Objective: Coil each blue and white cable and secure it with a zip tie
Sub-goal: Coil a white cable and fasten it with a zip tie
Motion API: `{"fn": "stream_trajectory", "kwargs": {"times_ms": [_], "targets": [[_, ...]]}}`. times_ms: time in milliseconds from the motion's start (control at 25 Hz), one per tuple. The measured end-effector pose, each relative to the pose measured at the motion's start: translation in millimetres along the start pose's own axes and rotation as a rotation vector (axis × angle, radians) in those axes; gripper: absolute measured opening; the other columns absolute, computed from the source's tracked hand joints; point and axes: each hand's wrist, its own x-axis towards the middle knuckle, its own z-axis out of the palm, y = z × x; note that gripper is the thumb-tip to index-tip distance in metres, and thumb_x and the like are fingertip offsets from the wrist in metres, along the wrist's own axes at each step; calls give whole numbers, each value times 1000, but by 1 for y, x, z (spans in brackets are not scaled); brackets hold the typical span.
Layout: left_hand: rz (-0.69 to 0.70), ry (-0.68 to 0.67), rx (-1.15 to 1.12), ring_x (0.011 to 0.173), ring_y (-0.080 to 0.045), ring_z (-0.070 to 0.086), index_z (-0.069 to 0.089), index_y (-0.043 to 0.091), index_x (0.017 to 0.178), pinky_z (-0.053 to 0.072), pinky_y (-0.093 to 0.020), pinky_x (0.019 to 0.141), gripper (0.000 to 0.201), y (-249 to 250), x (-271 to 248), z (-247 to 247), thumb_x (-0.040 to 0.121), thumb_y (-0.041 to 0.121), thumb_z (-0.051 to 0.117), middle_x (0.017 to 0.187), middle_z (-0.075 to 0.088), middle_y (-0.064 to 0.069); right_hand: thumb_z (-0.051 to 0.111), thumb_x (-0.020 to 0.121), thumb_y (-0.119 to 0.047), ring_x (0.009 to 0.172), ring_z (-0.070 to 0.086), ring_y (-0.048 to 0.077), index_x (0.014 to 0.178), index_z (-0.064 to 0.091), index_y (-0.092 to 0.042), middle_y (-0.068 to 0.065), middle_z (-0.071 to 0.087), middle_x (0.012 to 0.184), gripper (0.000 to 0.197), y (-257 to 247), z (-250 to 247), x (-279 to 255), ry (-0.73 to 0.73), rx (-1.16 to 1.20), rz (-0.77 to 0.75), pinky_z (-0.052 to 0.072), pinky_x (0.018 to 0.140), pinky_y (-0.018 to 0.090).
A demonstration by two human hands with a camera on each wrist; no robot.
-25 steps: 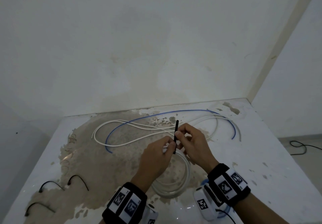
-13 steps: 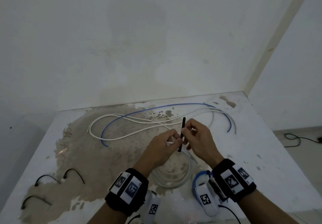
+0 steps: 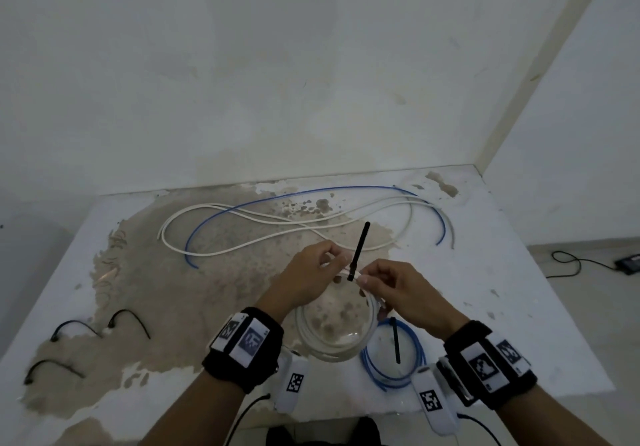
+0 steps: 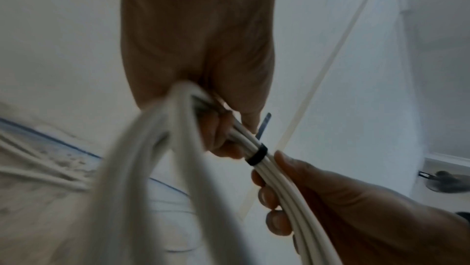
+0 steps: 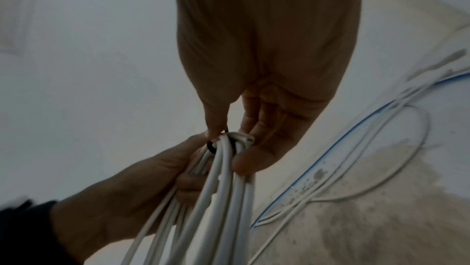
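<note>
White cable coil (image 3: pixel 334 327) is held mid-frame above the desk (image 3: pixel 519 307), gripped by left hand (image 3: pixel 308 272) and right hand (image 3: pixel 401 293). Black zip tie (image 3: pixel 358 251) appears cinched; tail should be pulled until snug while strands are kept bunched.

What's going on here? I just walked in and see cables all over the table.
A person is bundling cables. Both hands hold a coiled white cable above the table: the left hand grips the strands on one side, the right hand on the other. A black zip tie is already looped round the strands between them, its tail sticking up. A coiled blue cable with its own tie lies near the right wrist. Loose white cables, a loose blue cable and spare zip ties still lie on the table.
</note>
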Motion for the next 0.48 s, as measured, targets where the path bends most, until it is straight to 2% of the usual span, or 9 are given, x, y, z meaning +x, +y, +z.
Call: {"fn": "stream_trajectory", "kwargs": {"times_ms": [40,120,200,280,320,400,440,480], "targets": [[-43,13,-53,55,-2,61,62,16,94,48,-25,57,26,-4,-6,3,98,40,52,72,67,4,61,98,-27,68,61,26,94,69,-6,24,66,83,22,8,-1,-1,45,43,20,58,57,33],[-136,31,-99,56,-11,65,64,16,99,51,-28,57,28,-20,-20,10,100,39,47,72,66,0,59,99,-29,70,64,28,95,69,-2,23,66,82,28,23,-1,-3,112,177,116,60,62,39],[-186,66,-100,54,-14,61,65,10,102,47,-27,55,32,-29,-34,11,101,36,46,68,58,-2,60,99,-32,76,69,30,100,69,-2,20,72,91,32,34,3,-7,29,228,252,61,69,41],[-198,59,-103,43,-10,47,67,5,97,39,-31,50,35,-32,-40,5,101,35,48,60,48,1,62,97,-34,86,73,30,105,70,-6,18,74,99,30,40,4,-12,-57,179,342,62,75,42],[-221,24,-81,43,-11,48,69,7,96,38,-34,52,37,-29,-42,0,100,38,48,60,46,2,63,96,-34,90,73,29,108,70,-9,15,74,101,28,42,1,-13,-26,178,351,62,78,43],[-285,-75,52,61,-19,62,74,13,95,46,-42,61,44,-26,-44,-13,98,47,46,73,54,-1,64,95,-36,94,72,25,115,66,-17,10,73,105,28,38,-7,-10,82,148,302,61,80,41],[-293,-133,107,62,-19,63,76,16,94,46,-42,61,46,-29,-43,-18,97,51,46,77,56,-4,65,94,-39,93,72,21,119,65,-20,7,73,104,31,34,-6,-6,73,71,255,61,78,37],[-278,-195,120,50,-16,58,77,18,90,43,-39,56,48,-32,-40,-20,94,56,47,72,55,-5,65,93,-42,90,72,17,120,64,-22,4,73,103,33,31,0,-3,4,-37,220,60,73,32]]}}
